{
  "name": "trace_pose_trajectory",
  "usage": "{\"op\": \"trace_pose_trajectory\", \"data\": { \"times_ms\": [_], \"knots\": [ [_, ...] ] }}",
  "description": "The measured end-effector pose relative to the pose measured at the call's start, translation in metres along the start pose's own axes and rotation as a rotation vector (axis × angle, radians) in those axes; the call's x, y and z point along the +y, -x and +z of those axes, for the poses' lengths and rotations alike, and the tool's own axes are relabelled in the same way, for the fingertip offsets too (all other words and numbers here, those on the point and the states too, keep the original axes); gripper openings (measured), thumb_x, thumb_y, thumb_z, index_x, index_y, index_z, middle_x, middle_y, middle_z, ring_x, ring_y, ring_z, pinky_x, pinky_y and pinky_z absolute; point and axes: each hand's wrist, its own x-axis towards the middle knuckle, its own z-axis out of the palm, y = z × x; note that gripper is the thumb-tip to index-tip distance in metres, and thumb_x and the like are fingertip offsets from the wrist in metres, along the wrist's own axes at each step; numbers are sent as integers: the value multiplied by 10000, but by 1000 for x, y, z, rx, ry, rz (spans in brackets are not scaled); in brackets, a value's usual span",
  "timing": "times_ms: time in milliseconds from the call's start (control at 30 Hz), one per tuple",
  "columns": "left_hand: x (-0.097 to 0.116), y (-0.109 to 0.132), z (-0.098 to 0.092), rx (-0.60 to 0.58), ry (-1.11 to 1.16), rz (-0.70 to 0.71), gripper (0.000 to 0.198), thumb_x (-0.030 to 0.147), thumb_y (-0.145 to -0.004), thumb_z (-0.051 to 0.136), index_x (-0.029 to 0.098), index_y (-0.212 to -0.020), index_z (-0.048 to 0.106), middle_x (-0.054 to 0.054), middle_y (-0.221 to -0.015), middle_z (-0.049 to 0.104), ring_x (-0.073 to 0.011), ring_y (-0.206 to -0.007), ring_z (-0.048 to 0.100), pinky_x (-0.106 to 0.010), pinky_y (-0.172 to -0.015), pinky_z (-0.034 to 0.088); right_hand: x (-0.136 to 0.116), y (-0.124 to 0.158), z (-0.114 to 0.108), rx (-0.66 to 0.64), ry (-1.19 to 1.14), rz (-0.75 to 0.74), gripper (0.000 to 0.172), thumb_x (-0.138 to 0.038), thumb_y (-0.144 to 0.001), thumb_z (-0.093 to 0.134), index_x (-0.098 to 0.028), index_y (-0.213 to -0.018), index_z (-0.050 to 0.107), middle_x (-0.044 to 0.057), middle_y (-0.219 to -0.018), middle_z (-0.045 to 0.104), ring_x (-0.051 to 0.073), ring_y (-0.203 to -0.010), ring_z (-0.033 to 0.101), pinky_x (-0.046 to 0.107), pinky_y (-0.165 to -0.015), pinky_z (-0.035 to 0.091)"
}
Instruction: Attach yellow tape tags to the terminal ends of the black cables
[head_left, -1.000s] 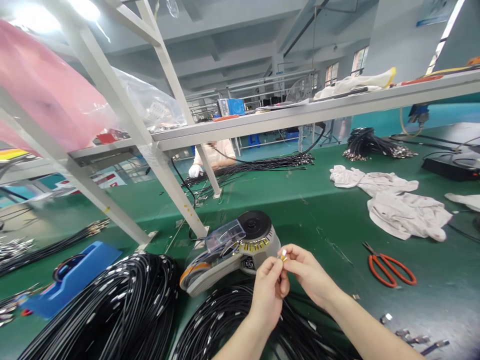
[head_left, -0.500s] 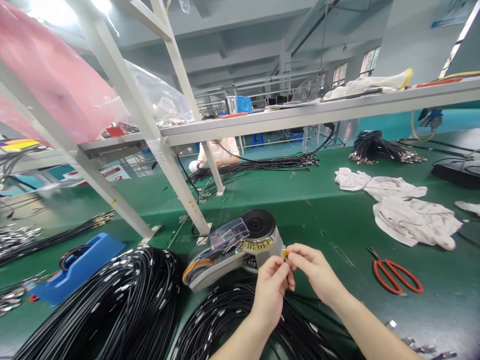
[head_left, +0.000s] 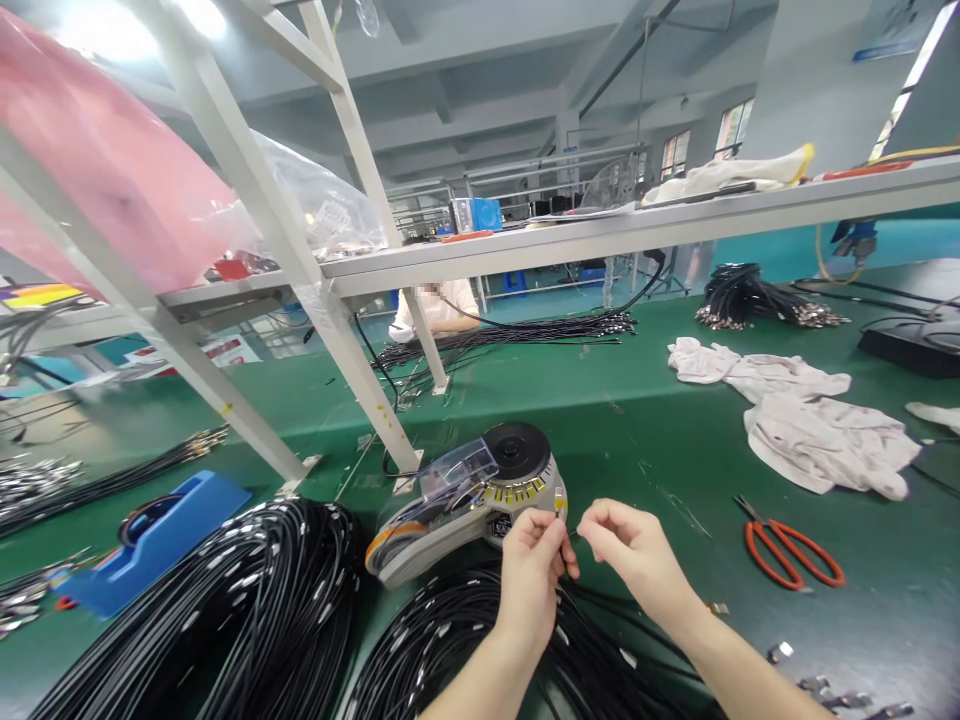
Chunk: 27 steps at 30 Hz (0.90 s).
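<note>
My left hand (head_left: 529,580) is closed in a pinch on a small yellow piece (head_left: 560,503), right at the outlet of a grey automatic tape dispenser (head_left: 465,490). A short gap separates it from my right hand (head_left: 637,555), whose fingertips are pressed together; what they hold is too small to make out. Both hands hover over a coil of black cables (head_left: 465,650) with white tags. A larger coil of the same cables (head_left: 247,600) lies to the left.
Red-handled scissors (head_left: 791,550) and crumpled white cloths (head_left: 810,420) lie on the green table (head_left: 660,450) to the right. A blue tape holder (head_left: 157,535) sits at the left. White shelf legs (head_left: 360,390) stand behind the dispenser. A co-worker (head_left: 435,305) sits opposite, with more cable bundles (head_left: 742,295).
My hands were pinched together on one small yellow piece; now they have parted slightly. The left stays at the dispenser outlet and the right has drawn back to the right.
</note>
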Motion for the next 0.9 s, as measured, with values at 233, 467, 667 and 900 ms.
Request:
{"op": "trace_pose_trajectory", "data": {
  "times_ms": [233, 467, 667, 900],
  "knots": [
    [4, -4, 0, -103, 126, -176, 195, 277, -696, 660, 122, -680, 542, 22, -533, 490, -49, -389, 401, -165, -342, 276, 11, -9, -1, 33, -151, 73, 120, -264, -752, 553, -162, -746, 616, -29, -547, 518, 117, -521, 455, 254, -544, 387],
    [2, -5, 0, -152, 180, -241, 219, 272, -677, 677, 117, -626, 531, 20, -514, 483, -31, -356, 367, -150, -316, 227, 15, -10, 7, 14, -275, 164, 152, -262, -721, 580, -159, -831, 601, -14, -579, 573, 128, -529, 509, 248, -507, 384],
    [-3, -1, 1, -173, 124, -207, 238, 300, -702, 656, 124, -612, 523, 25, -496, 474, -34, -339, 361, -155, -309, 251, 17, -10, 6, -24, -289, 160, 103, -232, -704, 600, -159, -775, 583, -36, -543, 541, 125, -512, 520, 252, -516, 378],
    [-3, -1, 1, -158, 73, -185, 256, 314, -689, 666, 136, -612, 498, 35, -477, 473, -38, -327, 361, -153, -302, 271, 16, -11, 3, -18, -283, 149, 64, -192, -667, 595, -161, -715, 567, -47, -535, 512, 106, -491, 475, 241, -504, 356]
  ]
}}
